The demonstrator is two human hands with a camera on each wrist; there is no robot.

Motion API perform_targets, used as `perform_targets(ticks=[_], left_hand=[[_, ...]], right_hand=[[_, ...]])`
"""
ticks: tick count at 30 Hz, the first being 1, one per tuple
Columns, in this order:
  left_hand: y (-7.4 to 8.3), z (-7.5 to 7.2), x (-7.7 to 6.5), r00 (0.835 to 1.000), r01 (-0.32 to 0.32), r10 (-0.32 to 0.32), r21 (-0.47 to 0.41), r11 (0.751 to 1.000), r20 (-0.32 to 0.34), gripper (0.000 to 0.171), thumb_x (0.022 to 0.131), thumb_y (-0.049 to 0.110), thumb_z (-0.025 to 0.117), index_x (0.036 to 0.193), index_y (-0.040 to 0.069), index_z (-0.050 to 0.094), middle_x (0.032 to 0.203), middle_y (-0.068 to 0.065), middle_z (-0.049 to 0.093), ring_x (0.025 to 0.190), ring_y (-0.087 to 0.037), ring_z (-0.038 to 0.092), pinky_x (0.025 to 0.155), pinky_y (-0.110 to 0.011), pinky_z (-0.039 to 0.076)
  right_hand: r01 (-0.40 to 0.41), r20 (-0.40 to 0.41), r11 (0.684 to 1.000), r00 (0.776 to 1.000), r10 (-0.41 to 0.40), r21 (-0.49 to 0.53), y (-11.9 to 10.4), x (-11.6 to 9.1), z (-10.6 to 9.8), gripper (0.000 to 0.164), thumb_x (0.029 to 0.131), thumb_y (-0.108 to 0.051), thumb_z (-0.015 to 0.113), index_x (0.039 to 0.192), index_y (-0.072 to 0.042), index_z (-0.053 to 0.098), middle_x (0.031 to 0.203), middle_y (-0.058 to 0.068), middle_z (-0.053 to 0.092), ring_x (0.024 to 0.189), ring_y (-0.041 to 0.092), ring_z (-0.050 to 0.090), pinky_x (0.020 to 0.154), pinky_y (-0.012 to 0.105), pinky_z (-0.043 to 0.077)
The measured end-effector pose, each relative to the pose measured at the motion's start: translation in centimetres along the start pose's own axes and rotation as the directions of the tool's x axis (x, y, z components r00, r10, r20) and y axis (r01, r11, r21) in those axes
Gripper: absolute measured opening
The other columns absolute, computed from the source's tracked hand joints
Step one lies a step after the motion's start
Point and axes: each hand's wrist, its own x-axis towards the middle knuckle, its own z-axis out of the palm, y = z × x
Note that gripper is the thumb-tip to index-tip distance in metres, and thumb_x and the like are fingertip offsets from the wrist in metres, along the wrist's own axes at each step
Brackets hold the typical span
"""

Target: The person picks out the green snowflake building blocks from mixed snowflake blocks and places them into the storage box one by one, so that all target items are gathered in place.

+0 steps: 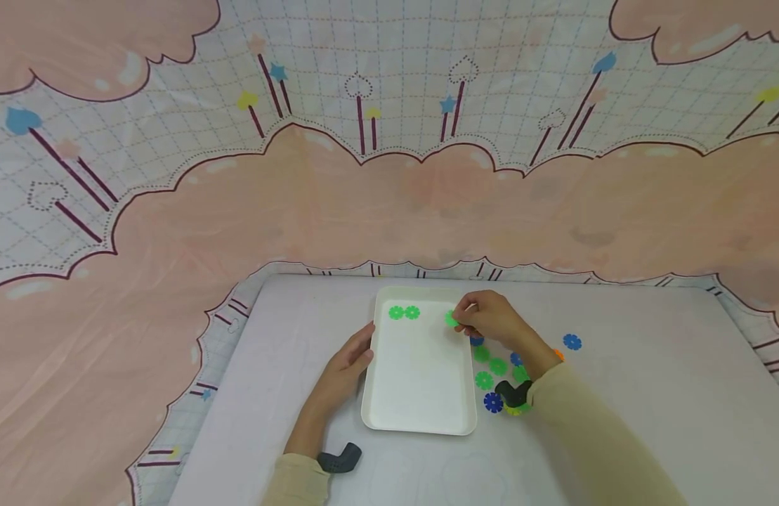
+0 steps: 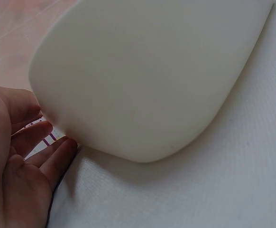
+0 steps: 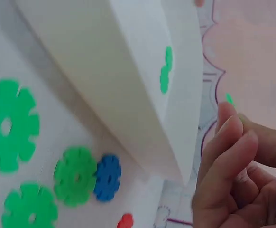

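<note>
A white rectangular tray (image 1: 419,372) lies on the table with two green notched discs (image 1: 404,313) side by side near its far left corner. My right hand (image 1: 490,316) pinches another green notched disc (image 1: 451,318) over the tray's far right part; in the right wrist view only a sliver of that disc (image 3: 230,99) shows past the fingertips. At the tray's left wall, my left hand (image 1: 345,365) touches the side with its fingers fairly straight. The left wrist view shows those fingertips (image 2: 69,144) against the tray's outer wall.
Right of the tray lie several loose notched discs: green ones (image 1: 484,380), a dark blue one (image 1: 493,403) and a partly hidden orange one (image 1: 558,355). Another blue disc (image 1: 572,342) lies farther right. A patterned cloth (image 1: 389,204) hangs behind the white table (image 1: 667,393).
</note>
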Motion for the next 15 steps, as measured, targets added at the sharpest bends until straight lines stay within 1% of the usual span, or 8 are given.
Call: perform_targets(ticks=[2,4,6,9,12,15], left_hand=[[0.0,0.0,0.0,1.000,-0.003,0.003,-0.002,1.000,0.001,0.051,0.105,0.021,0.057,0.155,0.027,0.045,0.162,0.009,0.040,0.150,-0.021,0.040,0.122,-0.047,0.036],[0.0,0.0,0.0,1.000,-0.006,0.006,-0.004,1.000,0.003,0.052,0.105,0.021,0.057,0.155,0.027,0.045,0.162,0.008,0.040,0.151,-0.021,0.039,0.122,-0.047,0.035],[0.0,0.0,0.0,1.000,-0.007,0.007,-0.008,1.000,0.006,0.052,0.105,0.020,0.057,0.155,0.026,0.045,0.162,0.009,0.039,0.151,-0.021,0.039,0.123,-0.047,0.035],[0.0,0.0,0.0,1.000,-0.006,0.006,-0.013,1.000,0.011,0.052,0.105,0.020,0.057,0.155,0.026,0.044,0.162,0.009,0.039,0.151,-0.021,0.039,0.123,-0.047,0.035],[0.1,0.0,0.0,1.000,-0.002,0.002,-0.014,1.000,0.011,0.052,0.105,0.020,0.057,0.155,0.026,0.044,0.162,0.009,0.040,0.150,-0.021,0.040,0.122,-0.047,0.035],[0.1,0.0,-0.1,1.000,-0.004,0.004,-0.015,1.000,0.012,0.052,0.105,0.019,0.056,0.155,0.025,0.044,0.162,0.007,0.040,0.150,-0.022,0.040,0.122,-0.048,0.035]], right_hand=[[-0.017,-0.008,0.999,1.000,0.017,0.043,-0.3,0.2,0.4,0.014,0.098,-0.016,0.070,0.104,-0.003,0.068,0.093,0.020,0.076,0.072,0.024,0.071,0.069,0.033,0.063],[-0.032,-0.016,0.997,0.999,0.033,0.072,-0.5,0.5,0.9,0.015,0.098,-0.016,0.070,0.106,-0.003,0.068,0.093,0.020,0.076,0.068,0.021,0.071,0.068,0.034,0.064],[-0.053,-0.022,0.993,0.998,0.055,0.105,-0.8,0.8,1.4,0.016,0.097,-0.014,0.071,0.106,-0.002,0.068,0.090,0.018,0.075,0.064,0.017,0.071,0.069,0.035,0.065],[-0.070,-0.023,0.990,0.997,0.073,0.123,-1.1,1.1,2.1,0.015,0.096,-0.012,0.072,0.105,-0.001,0.068,0.085,0.012,0.073,0.061,0.012,0.070,0.070,0.034,0.065],[-0.078,-0.012,0.987,0.997,0.081,0.142,-1.4,1.3,2.7,0.015,0.094,-0.011,0.073,0.104,-0.001,0.069,0.084,0.008,0.072,0.063,0.012,0.072,0.071,0.032,0.064],[-0.080,0.008,0.983,0.997,0.080,0.168,-1.7,1.4,3.2,0.017,0.093,-0.010,0.074,0.106,-0.001,0.069,0.085,0.008,0.072,0.066,0.014,0.074,0.073,0.031,0.064]])
